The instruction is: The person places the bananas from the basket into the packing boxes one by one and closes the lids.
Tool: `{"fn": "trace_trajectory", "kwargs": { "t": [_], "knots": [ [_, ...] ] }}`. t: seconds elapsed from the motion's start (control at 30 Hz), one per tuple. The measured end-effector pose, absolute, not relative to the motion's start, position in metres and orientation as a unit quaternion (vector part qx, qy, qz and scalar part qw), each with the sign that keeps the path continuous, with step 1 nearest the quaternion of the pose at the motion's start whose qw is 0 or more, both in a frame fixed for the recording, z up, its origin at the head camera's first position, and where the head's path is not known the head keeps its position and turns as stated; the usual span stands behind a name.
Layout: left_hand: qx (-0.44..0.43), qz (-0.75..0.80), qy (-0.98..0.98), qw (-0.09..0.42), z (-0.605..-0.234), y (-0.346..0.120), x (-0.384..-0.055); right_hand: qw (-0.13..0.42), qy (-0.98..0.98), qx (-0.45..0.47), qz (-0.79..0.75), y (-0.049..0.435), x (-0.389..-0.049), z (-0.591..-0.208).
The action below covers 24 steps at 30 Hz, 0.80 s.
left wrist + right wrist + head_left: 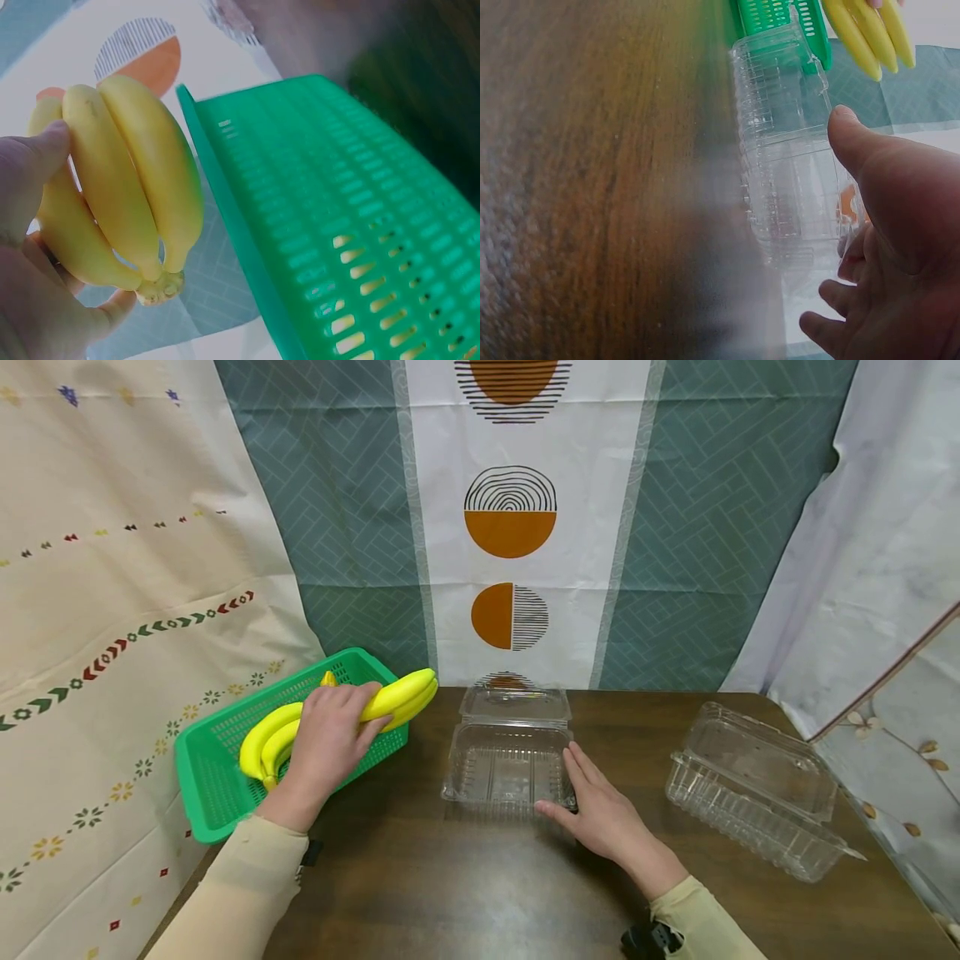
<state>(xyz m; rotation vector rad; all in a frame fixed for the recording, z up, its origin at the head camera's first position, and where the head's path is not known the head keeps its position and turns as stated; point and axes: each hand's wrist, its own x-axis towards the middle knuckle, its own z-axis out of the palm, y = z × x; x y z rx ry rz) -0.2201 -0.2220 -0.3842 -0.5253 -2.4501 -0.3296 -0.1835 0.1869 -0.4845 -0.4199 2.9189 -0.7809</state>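
Note:
My left hand [330, 731] grips a bunch of yellow bananas [405, 697] over the right rim of a green basket [202, 777]. In the left wrist view, the banana bunch [124, 180] shows its joined stem low, with my thumb across one fruit. More yellow shows through the basket's slots [349, 300]. At the middle of the table, a clear plastic clamshell container [491, 768] stands with its lid [517, 703] raised at the back. My right hand [600, 810] rests against the container's right side, fingers extended and thumb at the front corner.
Farther right on the brown wooden table [450, 893] lies another clear clamshell container [750, 810], lid open. A patterned cloth [517, 543] hangs behind the table's back edge, with further cloths on the left and right.

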Motion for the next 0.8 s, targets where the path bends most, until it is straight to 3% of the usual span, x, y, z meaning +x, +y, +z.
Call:
{"fn": "trace_trajectory", "kwargs": {
  "t": [0.8],
  "knots": [
    [-0.236, -0.131, -0.917, 0.294, -0.391, -0.182, -0.218, 0.048, 0.955, -0.137, -0.258, 0.189, -0.184, -0.485]
  ]
}}
